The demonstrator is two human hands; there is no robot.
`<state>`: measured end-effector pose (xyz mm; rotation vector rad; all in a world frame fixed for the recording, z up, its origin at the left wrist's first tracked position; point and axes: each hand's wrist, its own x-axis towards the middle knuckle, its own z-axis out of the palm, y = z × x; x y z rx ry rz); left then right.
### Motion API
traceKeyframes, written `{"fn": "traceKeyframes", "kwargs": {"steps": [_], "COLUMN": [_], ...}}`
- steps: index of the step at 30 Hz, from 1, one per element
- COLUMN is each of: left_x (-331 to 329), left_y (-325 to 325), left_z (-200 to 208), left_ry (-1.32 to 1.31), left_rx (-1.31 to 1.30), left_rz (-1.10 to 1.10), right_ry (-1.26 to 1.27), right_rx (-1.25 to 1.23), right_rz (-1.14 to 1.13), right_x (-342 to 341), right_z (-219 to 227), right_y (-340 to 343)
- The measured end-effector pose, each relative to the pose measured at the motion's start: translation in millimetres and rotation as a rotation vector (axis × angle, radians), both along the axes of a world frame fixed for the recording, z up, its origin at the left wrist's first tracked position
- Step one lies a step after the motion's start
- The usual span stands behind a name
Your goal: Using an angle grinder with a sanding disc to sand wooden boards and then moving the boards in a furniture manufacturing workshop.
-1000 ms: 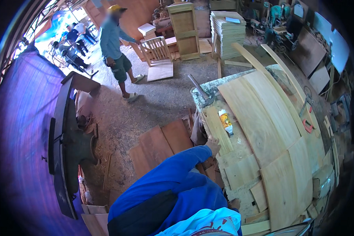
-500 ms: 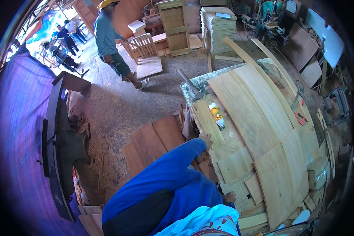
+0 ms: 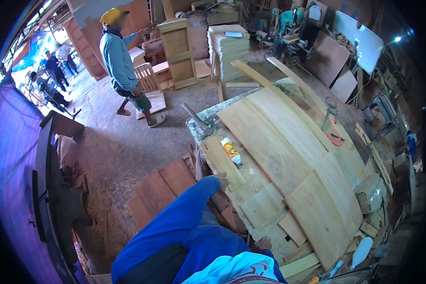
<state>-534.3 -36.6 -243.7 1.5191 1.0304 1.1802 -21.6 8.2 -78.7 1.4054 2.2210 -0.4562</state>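
My left hand (image 3: 221,181) rests at the near-left edge of the workbench (image 3: 256,181), beside the lower end of a narrow wooden board (image 3: 225,162). Closer to my body, my right hand (image 3: 263,244) is at the same edge, near a small wood offcut (image 3: 292,228). The fingers of both hands are too small and partly hidden to make out their grip. A white and yellow bottle (image 3: 231,152) lies on the bench ahead of my left hand, with a hammer (image 3: 197,120) beyond it. Wide, pale wooden panels (image 3: 279,137) cover much of the bench.
At the back left a person in a yellow cap (image 3: 120,66) stands by a slatted wooden chair (image 3: 149,85). A stack of panels (image 3: 228,52) rises behind the bench. Brown boards (image 3: 158,187) lie left of my arm. A red-handled clamp (image 3: 334,138) and a white bottle (image 3: 362,253) are right.
My view has swung right, so the bench appears further left. The person in the cap has straightened and reaches an arm toward the back. Both my hands stay at the bench edge.
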Motion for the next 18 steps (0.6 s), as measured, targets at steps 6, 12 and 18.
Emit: {"fn": "traceKeyframes", "kwargs": {"steps": [6,12,18], "left_x": [4,11,-4], "left_y": [3,11,2], "left_z": [1,8,18], "left_ry": [0.325,0.256,0.517], "left_rx": [-0.087,-0.08,-0.286], "left_rz": [0.146,0.184,0.171], "right_ry": [0.085,0.099,-0.004], "right_rx": [-0.083,0.125,-0.108], "right_rz": [-0.042,-0.102,-0.111], "right_x": [7,16,16], "right_z": [25,44,49], "right_y": [0,-6,14]}}
